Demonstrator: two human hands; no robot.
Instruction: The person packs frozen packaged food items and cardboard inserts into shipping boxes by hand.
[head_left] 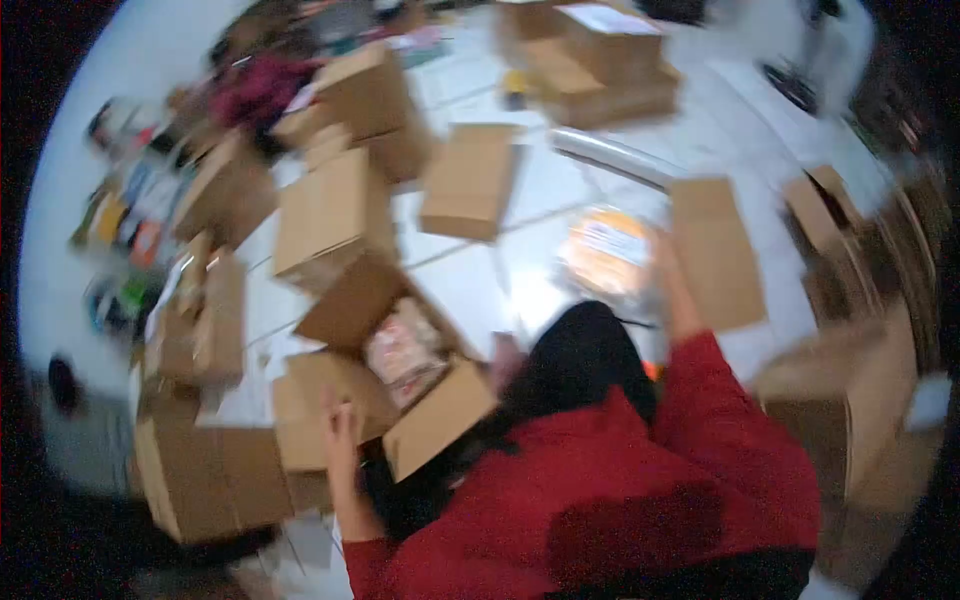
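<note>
My right hand (672, 268) is closed on the edge of a clear plastic package (606, 250), which has round orange contents and a white label. It is over the white tiled floor, right of my knee. My left hand (343, 425) is at the front left flap of an open cardboard box (440, 420), blurred, its fingers stretched out and slightly apart against the cardboard. Inside that box lies a plastic-wrapped packet (405, 350) with pale and reddish contents. The box's flaps stand spread around it.
Closed cardboard boxes (335, 215) stand beyond the open one, with a flat box (468, 180) to their right. A wrapped roll (615, 158) lies near a cardboard sheet (717, 250). Stacked cartons (600, 70) stand at the back. Flattened cardboard (880, 250) leans at right.
</note>
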